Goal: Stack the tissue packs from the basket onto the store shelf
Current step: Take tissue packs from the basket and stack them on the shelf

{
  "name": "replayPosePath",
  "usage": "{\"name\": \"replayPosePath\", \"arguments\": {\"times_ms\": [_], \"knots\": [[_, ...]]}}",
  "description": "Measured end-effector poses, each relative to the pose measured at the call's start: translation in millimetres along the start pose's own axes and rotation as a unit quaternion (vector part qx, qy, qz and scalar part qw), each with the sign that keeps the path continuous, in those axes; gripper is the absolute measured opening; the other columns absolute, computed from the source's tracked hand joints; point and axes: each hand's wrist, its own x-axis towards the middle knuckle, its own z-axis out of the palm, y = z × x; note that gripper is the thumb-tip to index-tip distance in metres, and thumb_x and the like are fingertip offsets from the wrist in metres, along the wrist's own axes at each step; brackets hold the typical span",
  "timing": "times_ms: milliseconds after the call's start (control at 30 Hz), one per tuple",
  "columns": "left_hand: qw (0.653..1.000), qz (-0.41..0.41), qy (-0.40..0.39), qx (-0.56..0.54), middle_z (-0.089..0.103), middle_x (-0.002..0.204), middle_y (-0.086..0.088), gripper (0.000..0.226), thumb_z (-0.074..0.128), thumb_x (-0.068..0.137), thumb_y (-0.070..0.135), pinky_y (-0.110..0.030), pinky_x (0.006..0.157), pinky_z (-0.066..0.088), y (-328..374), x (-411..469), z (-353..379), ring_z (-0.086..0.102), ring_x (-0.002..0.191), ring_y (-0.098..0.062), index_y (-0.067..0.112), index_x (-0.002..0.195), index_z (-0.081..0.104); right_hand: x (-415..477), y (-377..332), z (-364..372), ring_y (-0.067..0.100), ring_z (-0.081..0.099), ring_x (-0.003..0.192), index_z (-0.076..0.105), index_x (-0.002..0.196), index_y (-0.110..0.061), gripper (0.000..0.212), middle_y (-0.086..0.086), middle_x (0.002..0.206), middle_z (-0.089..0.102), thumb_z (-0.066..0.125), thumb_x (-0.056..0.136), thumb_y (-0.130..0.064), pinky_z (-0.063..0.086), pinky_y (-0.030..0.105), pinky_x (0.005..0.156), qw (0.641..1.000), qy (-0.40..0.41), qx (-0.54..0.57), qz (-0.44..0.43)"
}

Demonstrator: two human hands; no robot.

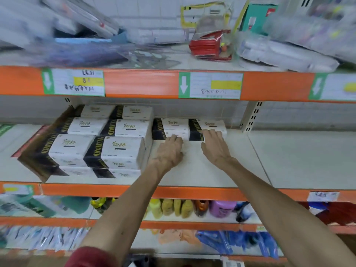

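Red packet bundle (210,47) at 1 o'clock; green-arrow price label (210,85) beneath; yellow bottles (169,208) and purple bottle (221,208) at 6 o'clock.

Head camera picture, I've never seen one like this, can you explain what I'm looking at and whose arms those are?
This is one picture from a camera worn on a person's head, looking down at their own bare arms; no machine here. The left hand and right hand touch the fronts of two tissue packs lying side by side at the back of the white shelf. Neither hand seems to grip anything. A bigger stack of the same packs sits to the left.
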Motion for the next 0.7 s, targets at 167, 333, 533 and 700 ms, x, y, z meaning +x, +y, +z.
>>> {"name": "replayPosePath", "arguments": {"times_ms": [167,333,533,700], "knots": [[0.998,0.032,-0.048,-0.024,0.048,0.131,-0.012,0.044,0.056,0.091,0.022,-0.042,0.098,0.045,-12.8,-38.5,-12.0,0.046,0.121,-0.028,0.009,0.132,0.046,-27.8,-38.9,-3.8,0.027,0.042,0.120,0.044,0.136,-0.014,0.040,0.011,0.131,0.050,0.046,0.096,-0.015,0.042,0.039,0.096,0.998,-0.040,0.036,0.032],[0.987,0.113,-0.071,-0.084,0.044,0.133,-0.012,0.047,0.054,0.091,0.017,-0.040,0.101,0.039,-48.1,-103.8,-10.8,0.041,0.125,-0.029,0.009,0.136,0.043,-77.7,-95.8,10.5,0.029,0.043,0.119,0.046,0.133,-0.013,0.036,0.012,0.128,0.051,0.046,0.097,-0.018,0.043,0.039,0.094,0.995,-0.058,0.051,0.067],[0.980,0.141,-0.024,-0.139,0.041,0.129,-0.010,0.042,0.051,0.089,0.012,-0.040,0.099,0.041,-136.1,-198.7,10.8,0.039,0.121,-0.028,0.008,0.131,0.046,-150.5,-178.0,42.5,0.032,0.052,0.103,0.056,0.114,-0.007,0.022,0.013,0.107,0.060,0.045,0.098,-0.016,0.039,0.039,0.088,0.997,-0.004,0.057,0.060],[0.984,-0.005,-0.110,-0.139,0.036,0.134,-0.011,0.037,0.050,0.093,0.014,-0.043,0.099,0.041,-236.6,-276.8,61.2,0.039,0.124,-0.031,0.009,0.130,0.047,-204.8,-256.3,88.5,0.029,0.055,0.091,0.055,0.107,-0.011,0.018,0.009,0.095,0.060,0.043,0.097,-0.020,0.043,0.039,0.069,0.991,-0.081,0.103,0.015]]}}
